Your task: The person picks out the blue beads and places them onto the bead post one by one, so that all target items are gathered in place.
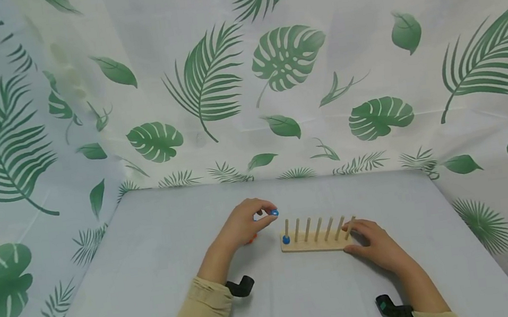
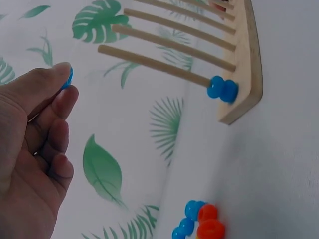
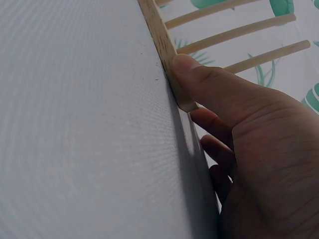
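Observation:
My left hand [image 1: 244, 223] pinches a blue bead [image 1: 274, 212] between thumb and forefinger, up and to the left of the leftmost peg [image 1: 286, 227]. Two blue beads [image 2: 223, 89] sit stacked at the bottom of that peg, as the left wrist view shows. The wooden peg board [image 1: 316, 245] lies on the table with several upright pegs in a row. At its right end, my right hand [image 1: 375, 241] grips the base, the thumb [image 3: 185, 64] on the near edge and the other fingers partly hidden behind.
Loose blue beads [image 2: 186, 226] and orange beads [image 2: 211, 229] lie on the table, mostly hidden under the left hand in the head view. The white table [image 1: 170, 217] meets a leaf-print cloth [image 1: 233, 150] at the back and sides.

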Available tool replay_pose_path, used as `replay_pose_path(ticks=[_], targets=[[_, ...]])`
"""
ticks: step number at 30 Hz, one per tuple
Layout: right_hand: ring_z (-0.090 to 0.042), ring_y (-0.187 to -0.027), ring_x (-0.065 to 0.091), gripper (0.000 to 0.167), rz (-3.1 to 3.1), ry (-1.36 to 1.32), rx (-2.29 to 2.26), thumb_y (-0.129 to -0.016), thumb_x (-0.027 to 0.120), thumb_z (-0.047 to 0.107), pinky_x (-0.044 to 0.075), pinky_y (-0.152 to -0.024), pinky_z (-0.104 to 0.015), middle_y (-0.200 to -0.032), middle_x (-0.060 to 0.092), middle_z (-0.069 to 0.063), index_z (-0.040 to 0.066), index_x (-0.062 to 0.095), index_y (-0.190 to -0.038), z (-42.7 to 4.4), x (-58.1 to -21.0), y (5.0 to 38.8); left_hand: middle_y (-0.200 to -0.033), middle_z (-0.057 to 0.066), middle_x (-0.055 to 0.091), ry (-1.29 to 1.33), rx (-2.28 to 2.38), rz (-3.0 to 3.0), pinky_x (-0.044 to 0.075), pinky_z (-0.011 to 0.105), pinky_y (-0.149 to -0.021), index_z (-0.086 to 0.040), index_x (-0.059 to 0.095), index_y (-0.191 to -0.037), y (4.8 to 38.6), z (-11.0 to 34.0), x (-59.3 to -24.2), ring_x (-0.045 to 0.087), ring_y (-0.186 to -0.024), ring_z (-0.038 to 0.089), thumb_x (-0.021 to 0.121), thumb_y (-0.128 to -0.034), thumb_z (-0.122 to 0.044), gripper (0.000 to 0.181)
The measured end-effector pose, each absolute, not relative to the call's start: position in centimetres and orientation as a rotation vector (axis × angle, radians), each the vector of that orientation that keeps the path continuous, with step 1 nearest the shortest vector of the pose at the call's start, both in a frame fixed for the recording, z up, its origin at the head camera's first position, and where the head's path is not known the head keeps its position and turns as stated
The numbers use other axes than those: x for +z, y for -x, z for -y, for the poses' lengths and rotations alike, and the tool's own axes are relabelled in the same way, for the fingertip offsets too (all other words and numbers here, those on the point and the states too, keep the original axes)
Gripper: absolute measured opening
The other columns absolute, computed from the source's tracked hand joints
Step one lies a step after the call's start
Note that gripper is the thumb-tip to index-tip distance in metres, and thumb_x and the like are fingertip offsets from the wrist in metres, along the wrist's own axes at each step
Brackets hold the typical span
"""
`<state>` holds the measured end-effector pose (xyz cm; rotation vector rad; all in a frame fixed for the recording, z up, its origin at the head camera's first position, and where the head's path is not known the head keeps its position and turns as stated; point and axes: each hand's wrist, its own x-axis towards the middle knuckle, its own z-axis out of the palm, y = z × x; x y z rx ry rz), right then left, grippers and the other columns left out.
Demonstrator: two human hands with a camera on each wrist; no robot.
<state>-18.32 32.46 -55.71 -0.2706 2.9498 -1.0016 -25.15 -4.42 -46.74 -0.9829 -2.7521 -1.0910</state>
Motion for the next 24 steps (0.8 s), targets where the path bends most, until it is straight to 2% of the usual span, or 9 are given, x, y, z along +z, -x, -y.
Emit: replay_pose_path(ticks=[6, 14, 24], targets=[[-0.045, -0.138, 0.036, 0.057, -2.952, 0.267, -0.996, -0.083, 0.075, 0.047, 0.027, -0.109, -0.068, -0.144, 0.048, -0.019, 0.018, 0.060, -0.129, -32.5, -55.8, 18.4, -0.110, -0.006, 0.069, 1.054, -1.111, 2.743, 0.051, 0.033, -0.085, -0.020, 0.069, -0.116, 24.8, 3.6, -46.4, 0.061, -0.100, 0.018, 0.064, -0.0970, -0.031, 0.023], [-0.045, -0.137, 0.037, 0.057, -2.952, 0.272, -1.010, -0.082, 0.076, 0.046, 0.028, -0.108, -0.067, -0.144, 0.048, -0.020, 0.018, 0.060, -0.129, -32.3, -55.7, 18.3, -0.106, -0.005, 0.068, 1.076, -1.148, 2.704, 0.048, 0.027, -0.081, -0.020, 0.069, -0.115, 24.7, 2.8, -47.4, 0.062, -0.099, 0.021, 0.065, -0.0964, -0.031, 0.022], [-0.044, -0.138, 0.036, 0.055, -2.943, 0.252, -1.011, -0.083, 0.076, 0.046, 0.026, -0.109, -0.068, -0.145, 0.047, -0.019, 0.019, 0.060, -0.129, -32.4, -55.6, 18.3, -0.104, -0.008, 0.066, 1.052, -1.164, 2.739, 0.048, 0.027, -0.082, -0.022, 0.068, -0.117, 24.4, 2.3, -48.2, 0.060, -0.098, 0.016, 0.064, -0.0969, -0.033, 0.023]])
